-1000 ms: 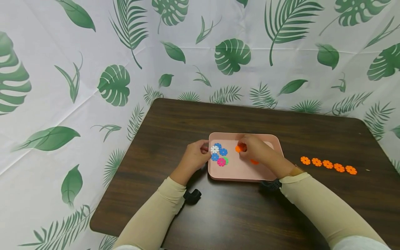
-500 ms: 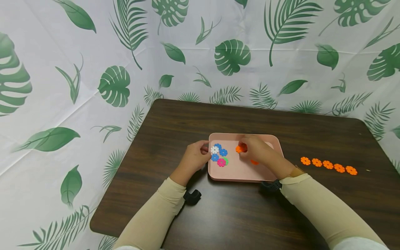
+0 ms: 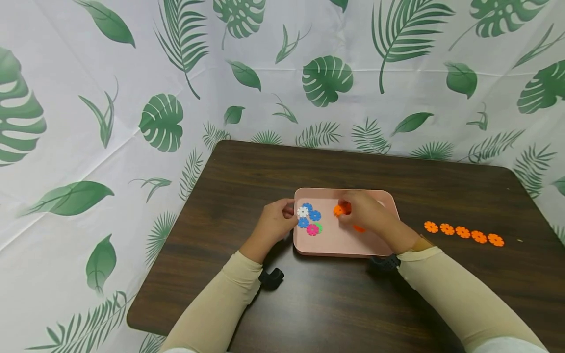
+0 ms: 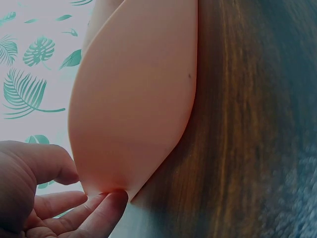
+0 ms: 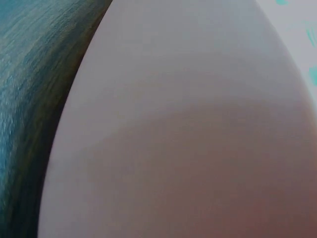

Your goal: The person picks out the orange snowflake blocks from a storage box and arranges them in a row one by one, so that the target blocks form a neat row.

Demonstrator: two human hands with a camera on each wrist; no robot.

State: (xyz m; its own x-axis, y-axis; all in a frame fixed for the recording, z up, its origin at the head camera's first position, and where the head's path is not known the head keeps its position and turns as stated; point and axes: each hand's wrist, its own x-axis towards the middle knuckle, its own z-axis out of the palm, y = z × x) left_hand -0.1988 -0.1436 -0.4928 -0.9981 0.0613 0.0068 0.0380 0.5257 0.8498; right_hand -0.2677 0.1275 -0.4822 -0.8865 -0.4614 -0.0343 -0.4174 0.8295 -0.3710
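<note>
In the head view a pink tray (image 3: 326,245) sits mid-table. My right hand (image 3: 366,212) reaches into it and pinches an orange notched interlocking disc (image 3: 338,211) between thumb and fingers. Another orange disc (image 3: 359,228) lies partly hidden below that hand. My left hand (image 3: 275,219) holds the tray's left edge. In the left wrist view, its fingertips (image 4: 115,198) press the tray's outer wall (image 4: 133,99). Near that side lie several blue discs (image 3: 315,215), a white disc (image 3: 302,212), a pink disc (image 3: 312,229) and a partly covered green disc (image 3: 320,228). The right wrist view shows only the tray wall (image 5: 173,124) and table.
Right of the tray, several orange discs (image 3: 462,232) form a slanting row on the dark wooden table (image 3: 335,299). A leaf-patterned cloth (image 3: 273,98) hangs behind and left of the table. A black wrist-camera mount (image 3: 271,279) sits under the left wrist.
My right hand and its orange disc have shifted very slightly right within the tray. My left hand stays at the tray's edge, and the loose discs have not moved.
</note>
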